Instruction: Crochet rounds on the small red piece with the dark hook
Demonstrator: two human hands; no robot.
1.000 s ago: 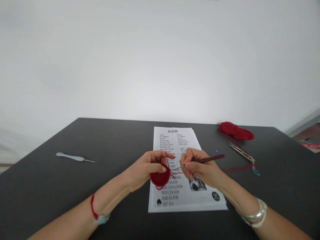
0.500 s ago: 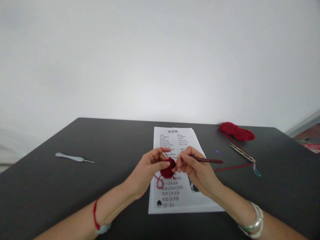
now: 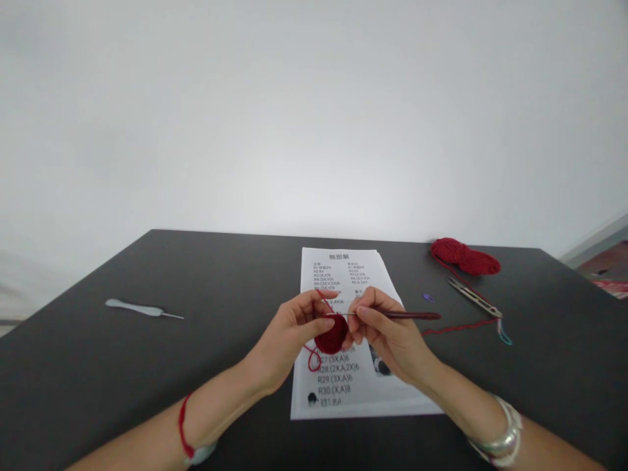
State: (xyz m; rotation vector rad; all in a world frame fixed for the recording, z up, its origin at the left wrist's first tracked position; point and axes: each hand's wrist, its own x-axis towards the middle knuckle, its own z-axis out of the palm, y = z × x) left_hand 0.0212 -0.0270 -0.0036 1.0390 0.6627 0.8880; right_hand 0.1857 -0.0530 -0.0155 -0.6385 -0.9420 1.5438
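Dark table's far edge (image 3: 245,233); left hand (image 3: 289,337) red crochet (image 3: 332,336), right hand (image 3: 387,333) hook (image 3: 397,314).

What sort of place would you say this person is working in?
Probably a craft table: it holds a printed crochet pattern, a skein of red yarn and a spare crochet hook.

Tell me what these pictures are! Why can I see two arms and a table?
These pictures come from a little camera worn on a person's head, so we see what that person sees when looking down. There is no robot here, just two bare arms. The left hand holds a small round piece of red crochet. The right hand holds a dark-handled crochet hook, with its tip by the red piece. On the black table lie a printed pattern sheet, a bundle of red yarn, metal snips and a pale-handled crochet hook.
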